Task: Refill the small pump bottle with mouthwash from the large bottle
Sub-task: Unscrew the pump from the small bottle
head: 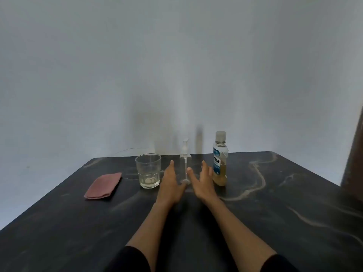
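two bare hands reach across a dark marbled table (275,222) toward a small clear pump bottle (185,165), which stands upright at the far centre w/ its white pump head on. the left hand (171,185) lies just left of the bottle, fingers straight & together, holding nothing. the right hand (202,180) sits just right of it, fingers spread & loosely extended, thumb tip at the bottle's side; can't tell whether it touches. neither hand grips the bottle. just right of the right hand stands the large mouthwash bottle (220,160), capped, blue label, amber liquid about halfway up. left of the left hand is a clear drinking glass (148,170), upright, and farther left a folded pink cloth (103,185) lies flat. black sleeves (129,260) show at the near edge. plain grey wall (176,65) behind.
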